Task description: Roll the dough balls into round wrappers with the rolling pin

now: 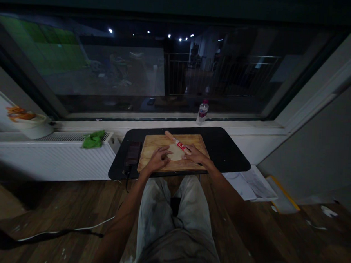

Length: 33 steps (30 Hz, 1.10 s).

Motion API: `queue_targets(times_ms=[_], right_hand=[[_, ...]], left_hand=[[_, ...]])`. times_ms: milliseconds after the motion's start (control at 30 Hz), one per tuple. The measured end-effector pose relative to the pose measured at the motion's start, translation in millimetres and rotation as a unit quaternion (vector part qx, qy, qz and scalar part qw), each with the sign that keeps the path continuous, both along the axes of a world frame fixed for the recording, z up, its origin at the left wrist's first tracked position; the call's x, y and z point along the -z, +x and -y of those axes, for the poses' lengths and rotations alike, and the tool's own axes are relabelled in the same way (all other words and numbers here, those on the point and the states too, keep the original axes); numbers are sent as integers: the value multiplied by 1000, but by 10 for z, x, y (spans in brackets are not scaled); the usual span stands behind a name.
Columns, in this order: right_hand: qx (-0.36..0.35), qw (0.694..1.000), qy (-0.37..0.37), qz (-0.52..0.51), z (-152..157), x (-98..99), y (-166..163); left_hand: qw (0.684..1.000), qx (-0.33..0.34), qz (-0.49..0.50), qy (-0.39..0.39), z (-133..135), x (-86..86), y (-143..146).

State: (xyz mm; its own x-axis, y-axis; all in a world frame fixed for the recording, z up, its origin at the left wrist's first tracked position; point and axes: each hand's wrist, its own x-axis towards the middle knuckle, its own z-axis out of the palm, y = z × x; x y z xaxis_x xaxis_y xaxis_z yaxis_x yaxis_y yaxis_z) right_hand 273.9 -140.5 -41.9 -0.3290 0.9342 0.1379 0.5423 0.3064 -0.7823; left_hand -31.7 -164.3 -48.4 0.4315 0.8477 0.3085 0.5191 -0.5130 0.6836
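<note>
A flat, pale round of dough [176, 152] lies on a wooden cutting board [154, 142]. Across its far edge slants a wooden rolling pin [177, 142] with a red and white patterned band. My right hand [197, 154] is closed around the pin's near right end, its thumb close to the dough's right edge. At the left edge of the dough rests my left hand [158, 159], fingers stretched out and fingertips touching or just over it. The exact finger contact is too small to make out.
The board sits on a black table [227, 150]. Left of it is a dark boxy device [133, 153] with a cable. A water bottle [202, 112] stands on the windowsill. A green cloth [94, 139] and a white tub [36, 126] rest on the radiator [59, 162].
</note>
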Motion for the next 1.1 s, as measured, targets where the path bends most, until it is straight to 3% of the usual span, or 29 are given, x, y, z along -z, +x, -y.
queue_targets(times_ms=[633, 900, 1100], right_hand=[[18, 1000, 13, 8, 24, 2, -27], [-8, 999, 25, 22, 11, -28, -33], [4, 999, 22, 46, 52, -82, -44]], left_hand=[[998, -2, 24, 54, 35, 32, 50], [999, -6, 26, 43, 4, 51, 17], [998, -29, -37, 36, -7, 42, 15]])
